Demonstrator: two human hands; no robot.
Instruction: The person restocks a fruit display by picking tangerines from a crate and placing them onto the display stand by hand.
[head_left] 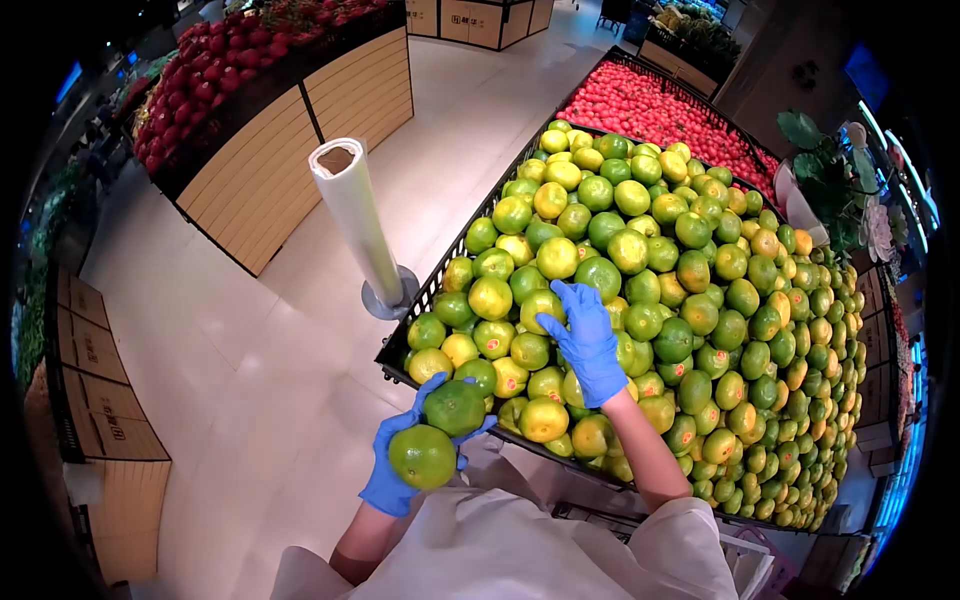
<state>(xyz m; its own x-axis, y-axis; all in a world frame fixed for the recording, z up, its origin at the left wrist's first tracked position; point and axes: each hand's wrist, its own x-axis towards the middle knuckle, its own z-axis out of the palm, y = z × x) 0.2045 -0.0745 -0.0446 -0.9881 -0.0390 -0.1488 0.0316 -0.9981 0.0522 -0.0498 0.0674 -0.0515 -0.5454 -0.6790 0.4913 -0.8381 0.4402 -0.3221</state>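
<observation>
- The left hand (392, 455), in a blue glove, is partly closed, its fingers and thumb curved around two green citrus fruits.
- Of these two, the darker fruit (455, 408) sits on the far right and the lighter fruit (422, 457) on the near left; they appear to touch, both within the hand's hold.
- This hand is just beside the near left corner of the black crate (392, 374), on the left of the heaped citrus fruits (650, 250).
- The right hand (587, 338), also gloved in blue, reaches over the left part of the heap, its fingers partly open and bent.
- A yellow-green fruit (538, 308) lies at the left of the right hand, by the thumb and forefinger; whether they grip it, I cannot tell.
- More green and yellow citrus fruits surround the right hand, some with small red stickers.
- To the far left of the crate, a white roll (360, 220) stands upright, slightly tilted in view, on a round grey base (390, 292).
- Small red fruits (665, 110) fill the section beyond the citrus, and larger red fruits (200, 95) lie on a wood-panelled stand (300, 150) at far left.
</observation>
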